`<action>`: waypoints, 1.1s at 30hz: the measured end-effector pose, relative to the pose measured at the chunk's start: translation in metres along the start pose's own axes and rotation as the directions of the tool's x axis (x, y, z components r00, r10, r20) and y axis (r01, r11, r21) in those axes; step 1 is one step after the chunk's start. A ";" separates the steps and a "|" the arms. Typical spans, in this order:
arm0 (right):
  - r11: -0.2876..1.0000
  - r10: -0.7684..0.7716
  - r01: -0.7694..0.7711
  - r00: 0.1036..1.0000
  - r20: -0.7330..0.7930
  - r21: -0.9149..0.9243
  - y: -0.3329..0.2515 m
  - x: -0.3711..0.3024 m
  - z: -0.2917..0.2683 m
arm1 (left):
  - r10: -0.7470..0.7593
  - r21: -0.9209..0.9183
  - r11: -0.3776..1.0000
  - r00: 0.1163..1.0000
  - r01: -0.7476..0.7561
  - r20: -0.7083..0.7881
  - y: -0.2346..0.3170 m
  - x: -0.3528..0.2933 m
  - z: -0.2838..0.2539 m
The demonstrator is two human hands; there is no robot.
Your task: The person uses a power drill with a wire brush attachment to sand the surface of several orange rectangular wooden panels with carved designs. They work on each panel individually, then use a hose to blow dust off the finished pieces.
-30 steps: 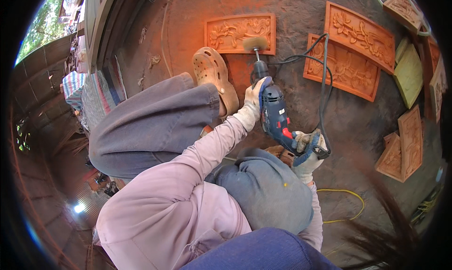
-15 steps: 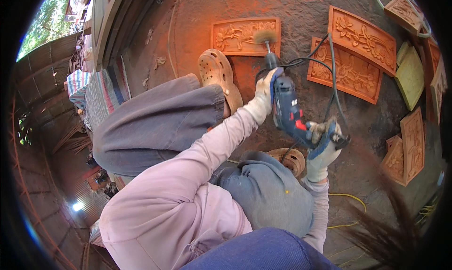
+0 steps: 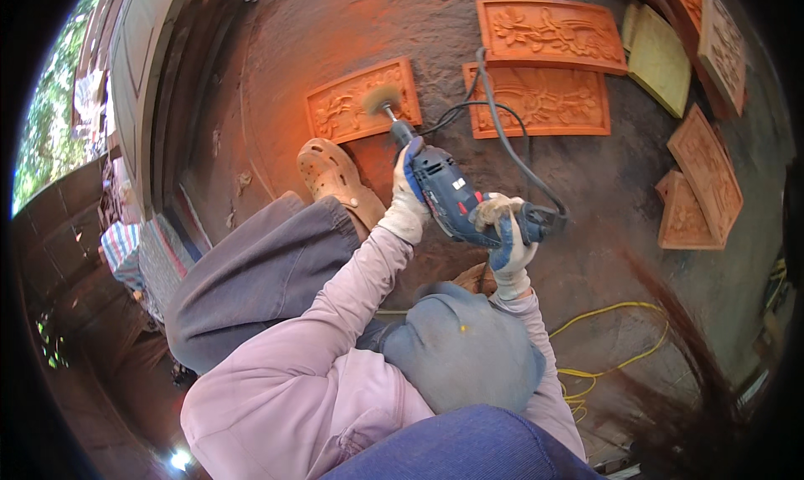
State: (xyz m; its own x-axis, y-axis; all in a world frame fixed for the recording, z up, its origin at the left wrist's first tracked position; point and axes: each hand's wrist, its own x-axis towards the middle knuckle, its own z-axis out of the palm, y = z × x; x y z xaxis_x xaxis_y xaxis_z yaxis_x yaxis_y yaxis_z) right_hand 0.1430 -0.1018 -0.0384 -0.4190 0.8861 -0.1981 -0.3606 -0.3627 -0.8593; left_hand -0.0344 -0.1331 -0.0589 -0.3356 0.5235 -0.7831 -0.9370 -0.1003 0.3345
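Note:
With both gloved hands I hold a dark blue power drill (image 3: 448,191) fitted with a round, bristly brush (image 3: 382,100). My left hand (image 3: 409,197) is closed around the front of the drill, just behind the chuck. My right hand (image 3: 509,239) grips the handle at its rear end. The brush, blurred at its rim, lies over the right half of a carved orange-brown wooden panel (image 3: 333,118) on the ground. The panel has a raised floral relief and a plain border. A dark cord (image 3: 502,149) loops from the drill over the ground.
Two carved panels (image 3: 548,34) overlap at the upper right. Beyond them are a yellow-green board (image 3: 659,59) and more carved panels (image 3: 705,174). My tan clog (image 3: 335,174) rests close to the brushed panel. A yellow cable (image 3: 615,364) curls at lower right; dark blurred strands (image 3: 687,338) hang nearby.
The whole view has shifted and turned, so the panels, drill and hands appear farther left. The brush sits slightly more toward the panel's middle. Both hands keep their hold on the drill.

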 end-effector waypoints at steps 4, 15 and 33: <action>0.998 0.066 -0.066 0.998 -0.014 -0.023 -0.010 -0.001 0.010 | -0.023 0.001 1.000 1.000 0.023 0.013 0.008 0.002 -0.003; 0.976 0.193 -0.164 0.957 -0.218 0.144 -0.025 -0.019 -0.002 | 0.001 0.190 0.982 0.999 -0.011 0.052 -0.014 0.010 -0.020; 0.981 -0.173 0.089 0.803 -0.570 -0.172 -0.038 -0.034 -0.042 | 0.062 0.482 0.876 0.995 -0.016 -0.079 -0.066 -0.003 -0.023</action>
State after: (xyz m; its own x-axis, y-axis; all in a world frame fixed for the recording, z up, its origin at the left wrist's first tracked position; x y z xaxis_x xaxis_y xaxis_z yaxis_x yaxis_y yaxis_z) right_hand 0.2063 -0.1061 -0.0193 0.2006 0.9391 -0.2791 -0.2479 -0.2270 -0.9418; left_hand 0.0266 -0.1480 -0.0909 -0.3993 0.4480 -0.7999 -0.7690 0.3114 0.5583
